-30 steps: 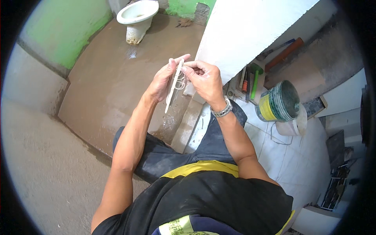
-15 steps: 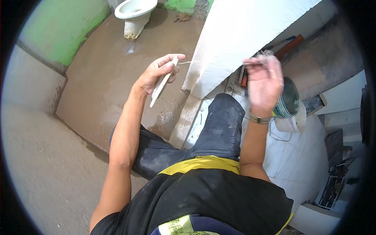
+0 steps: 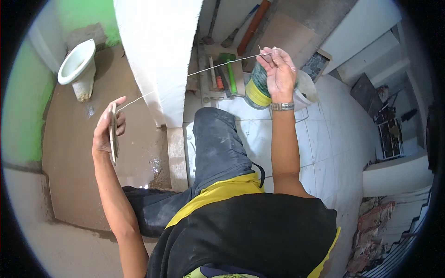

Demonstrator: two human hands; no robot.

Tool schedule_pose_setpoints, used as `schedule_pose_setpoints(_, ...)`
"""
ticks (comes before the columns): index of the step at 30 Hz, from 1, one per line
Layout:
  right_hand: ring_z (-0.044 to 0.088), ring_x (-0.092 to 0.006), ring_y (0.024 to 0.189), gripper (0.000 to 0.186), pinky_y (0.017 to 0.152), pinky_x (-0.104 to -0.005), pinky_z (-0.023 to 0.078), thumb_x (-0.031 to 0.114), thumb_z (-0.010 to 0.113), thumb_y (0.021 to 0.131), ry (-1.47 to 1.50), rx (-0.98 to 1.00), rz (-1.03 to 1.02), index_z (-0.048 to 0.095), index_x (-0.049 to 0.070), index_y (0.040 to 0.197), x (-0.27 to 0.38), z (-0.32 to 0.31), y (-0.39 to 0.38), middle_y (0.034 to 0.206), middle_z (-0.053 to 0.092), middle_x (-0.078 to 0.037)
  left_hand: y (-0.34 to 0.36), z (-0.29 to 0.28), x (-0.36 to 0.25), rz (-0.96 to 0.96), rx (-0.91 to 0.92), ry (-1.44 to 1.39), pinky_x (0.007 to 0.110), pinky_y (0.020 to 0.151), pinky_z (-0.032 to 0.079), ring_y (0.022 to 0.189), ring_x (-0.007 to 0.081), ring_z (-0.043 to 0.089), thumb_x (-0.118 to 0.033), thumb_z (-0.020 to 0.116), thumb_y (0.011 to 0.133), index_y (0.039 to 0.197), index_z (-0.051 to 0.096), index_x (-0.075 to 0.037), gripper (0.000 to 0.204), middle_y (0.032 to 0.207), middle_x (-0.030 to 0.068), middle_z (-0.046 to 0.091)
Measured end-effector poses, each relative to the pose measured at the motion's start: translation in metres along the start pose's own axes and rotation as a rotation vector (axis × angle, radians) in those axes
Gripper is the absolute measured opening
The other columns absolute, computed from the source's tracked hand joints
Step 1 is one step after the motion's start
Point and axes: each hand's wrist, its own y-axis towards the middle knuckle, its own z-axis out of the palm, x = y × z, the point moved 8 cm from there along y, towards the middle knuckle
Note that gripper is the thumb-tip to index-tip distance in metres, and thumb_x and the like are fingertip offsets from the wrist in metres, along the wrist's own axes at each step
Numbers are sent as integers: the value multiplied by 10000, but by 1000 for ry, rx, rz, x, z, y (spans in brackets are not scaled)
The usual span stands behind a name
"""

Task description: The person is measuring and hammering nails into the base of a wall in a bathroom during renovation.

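Note:
My left hand [image 3: 103, 132] is closed round a flat, thin, pale piece [image 3: 114, 136], held upright over the wet brown floor; its material is unclear. From it a thin whitish string [image 3: 211, 69] runs up to the right, past the end of the white wall [image 3: 155, 60], to my right hand [image 3: 281, 78]. My right hand has its palm turned up and its fingers curled, with the string pinched at the fingertips and loose strands sticking out. A green and yellow bucket [image 3: 257, 90] stands just below that hand.
A white toilet bowl [image 3: 76, 65] stands at the far left on the wet floor [image 3: 92, 176]. A low threshold [image 3: 177, 160] meets white tiles [image 3: 315, 143]. A hammer with a green handle [image 3: 232, 76] and other tools lie beyond my knee. A white bucket [image 3: 306, 88] stands beside the green one.
My hands have moved further apart, and the string between them now stretches out long. The view has swung to the right. Both hands keep their hold.

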Motion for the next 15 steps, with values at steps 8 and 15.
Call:
schedule_pose_setpoints(8, 629, -184, 741, 60, 757, -427, 605, 86, 564, 993, -63, 33, 90, 575, 29, 978, 0, -11, -3, 860, 619, -79, 14, -33, 4, 68, -399, 53, 182, 484, 271, 544, 39, 356, -381, 618, 945, 1435, 431, -15, 640, 724, -56, 399)
schedule_pose_setpoints(15, 630, -227, 848, 320, 986, -513, 497, 5, 588, 896, 91, 294, 137, 556, -54, 1209, 2, -4, -9, 904, 630, -110, 12, -33, -3, 86, -114, -476, 273, 586, 497, 660, 129, 536, -383, 513, 1020, 1434, 436, -4, 567, 846, 48, 563)
